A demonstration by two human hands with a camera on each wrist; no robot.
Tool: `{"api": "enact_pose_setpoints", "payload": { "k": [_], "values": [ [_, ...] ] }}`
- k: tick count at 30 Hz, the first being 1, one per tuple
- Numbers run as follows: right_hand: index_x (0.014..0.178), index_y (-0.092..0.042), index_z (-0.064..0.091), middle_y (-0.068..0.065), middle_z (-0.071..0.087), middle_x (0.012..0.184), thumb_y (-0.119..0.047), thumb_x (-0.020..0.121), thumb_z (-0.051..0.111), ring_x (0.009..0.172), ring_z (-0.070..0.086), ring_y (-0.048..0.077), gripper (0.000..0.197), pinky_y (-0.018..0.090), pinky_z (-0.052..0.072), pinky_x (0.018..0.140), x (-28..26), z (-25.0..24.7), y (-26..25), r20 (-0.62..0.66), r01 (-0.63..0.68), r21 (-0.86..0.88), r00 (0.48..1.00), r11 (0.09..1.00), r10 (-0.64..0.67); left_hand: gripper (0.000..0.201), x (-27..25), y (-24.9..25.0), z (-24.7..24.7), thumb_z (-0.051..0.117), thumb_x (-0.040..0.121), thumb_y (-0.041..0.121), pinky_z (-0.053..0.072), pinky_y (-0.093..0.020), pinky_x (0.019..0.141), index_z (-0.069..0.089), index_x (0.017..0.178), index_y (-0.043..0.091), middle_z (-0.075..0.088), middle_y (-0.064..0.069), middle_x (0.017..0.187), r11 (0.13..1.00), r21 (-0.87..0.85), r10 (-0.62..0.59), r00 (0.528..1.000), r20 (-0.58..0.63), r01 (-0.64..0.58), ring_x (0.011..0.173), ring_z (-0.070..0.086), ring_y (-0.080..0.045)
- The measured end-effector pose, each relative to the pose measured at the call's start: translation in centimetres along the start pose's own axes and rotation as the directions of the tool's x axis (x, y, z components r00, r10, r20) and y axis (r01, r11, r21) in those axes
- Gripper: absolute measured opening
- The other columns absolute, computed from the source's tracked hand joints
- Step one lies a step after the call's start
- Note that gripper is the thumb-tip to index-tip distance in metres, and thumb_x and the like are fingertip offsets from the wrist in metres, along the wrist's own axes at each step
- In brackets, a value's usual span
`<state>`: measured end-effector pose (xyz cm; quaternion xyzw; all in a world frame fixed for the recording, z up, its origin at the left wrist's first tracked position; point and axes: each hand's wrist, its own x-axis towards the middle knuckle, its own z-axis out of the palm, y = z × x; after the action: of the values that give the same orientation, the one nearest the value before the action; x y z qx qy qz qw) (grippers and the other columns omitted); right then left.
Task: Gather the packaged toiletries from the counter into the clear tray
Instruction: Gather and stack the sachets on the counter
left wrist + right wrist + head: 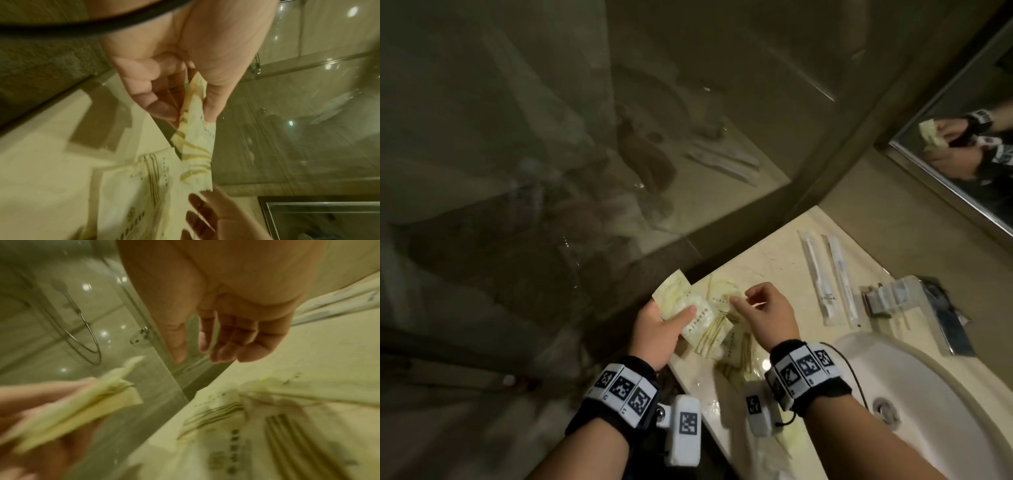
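Sachets collected at the hotel washbasin

Lower centre, the left hand pinches a fan of pale-yellow striped paper sachets, freeing the empty, loosely curled right hand for more on the cream marble counter; no tray identifiable.

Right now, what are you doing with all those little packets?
A person is collecting toiletry packets at a bathroom counter. The left hand holds a few pale packets, while the right hand hovers empty over more packets lying there. Two wrapped toothbrushes wait beside the sink.
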<state>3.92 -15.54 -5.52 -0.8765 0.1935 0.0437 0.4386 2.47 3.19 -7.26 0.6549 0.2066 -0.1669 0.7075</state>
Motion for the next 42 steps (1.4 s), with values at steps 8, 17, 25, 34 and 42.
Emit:
{"api": "enact_pose_setpoints", "payload": {
  "k": [8,17,25,34,42],
  "values": [
    [0.125,-0.013,0.045,0.011,0.058,0.118,-0.044,0.074,0.077,0.108,0.058,0.031,0.068,0.042,0.052,0.089,4.0,2.5,0.4,0.036,-0.195,-0.413,0.973,0.890,0.230,0.014,0.0,-0.2,-2.1,0.074,0.083,0.013,0.056,-0.044,0.089,0.068,0.093,0.020,0.075,-0.002,0.097,1.000,0.004,0.006,1.000,-0.028,-0.005,0.093,0.072,-0.019],
    [0.102,-0.009,0.059,0.013,0.066,0.104,-0.028,0.079,0.073,0.097,0.061,0.032,0.033,0.039,0.052,0.082,4.7,3.9,-0.2,0.021,-0.250,-0.411,0.959,0.876,0.284,0.012,-0.6,1.0,-2.3,0.072,0.085,0.013,0.057,-0.036,0.084,0.065,0.093,0.020,0.074,-0.001,0.098,1.000,0.015,0.012,1.000,-0.009,-0.012,0.092,0.071,-0.015],
    [0.077,-0.019,0.059,-0.001,0.067,0.082,-0.018,0.085,0.070,0.077,0.064,0.017,0.014,0.033,0.054,0.070,0.7,-1.3,-3.4,-0.024,0.029,0.203,0.999,0.979,-0.025,0.043,-0.5,1.7,-0.9,0.074,0.079,0.039,0.052,-0.048,0.096,0.064,0.112,0.013,0.072,-0.003,0.109,0.997,0.075,-0.013,0.999,-0.048,0.017,0.103,0.068,-0.021],
    [0.086,-0.005,0.057,0.013,0.068,0.075,-0.005,0.075,0.077,0.067,0.066,0.023,0.023,0.031,0.052,0.058,-3.8,-3.0,-2.1,0.165,-0.063,0.393,0.986,0.917,-0.002,0.058,-0.5,2.9,3.3,0.061,0.076,0.063,0.053,-0.049,0.094,0.062,0.112,0.018,0.072,-0.004,0.111,0.996,0.073,-0.056,0.998,0.035,0.053,0.105,0.068,-0.025],
    [0.072,-0.013,0.062,0.006,0.063,0.069,-0.010,0.072,0.082,0.068,0.058,0.021,0.019,0.036,0.048,0.065,-4.0,-2.9,-0.4,0.062,-0.002,0.391,0.998,0.921,-0.024,0.059,-1.6,2.9,4.2,0.074,0.068,0.060,0.055,-0.050,0.091,0.065,0.110,0.020,0.076,-0.004,0.103,0.996,-0.012,-0.089,0.987,0.135,0.091,0.098,0.072,-0.024]
  ]
}}
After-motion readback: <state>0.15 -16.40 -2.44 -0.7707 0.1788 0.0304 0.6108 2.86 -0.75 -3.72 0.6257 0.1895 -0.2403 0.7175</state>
